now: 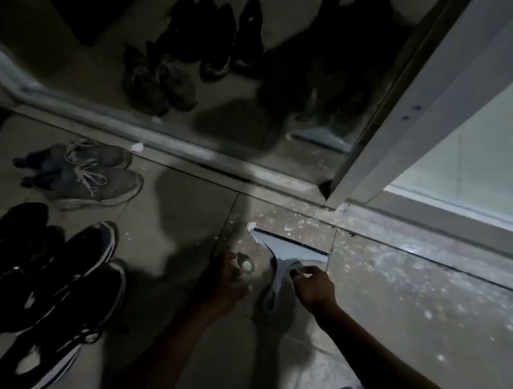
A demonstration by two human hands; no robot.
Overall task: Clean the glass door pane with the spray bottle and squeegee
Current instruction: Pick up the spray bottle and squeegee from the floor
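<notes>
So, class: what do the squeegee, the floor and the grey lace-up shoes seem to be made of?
Squeegee: probably pale plastic, smooth with a soft sheen, edged with a dark strip, likely rubber.
Floor: looks like glazed tile, given the straight joint lines and dull reflections.
Grey lace-up shoes: apparently matte fabric or mesh, with woven laces and paler soles.

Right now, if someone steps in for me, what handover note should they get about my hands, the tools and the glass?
Right hand touches the squeegee, which lies on the floor tiles near the door track.
Left hand grips a small dim object, possibly the spray bottle; too dark to tell.
White flecks lie on the floor by the glass door pane.
Whether the pane is done cannot be judged. Left: lift the squeegee and wipe the glass.
</notes>
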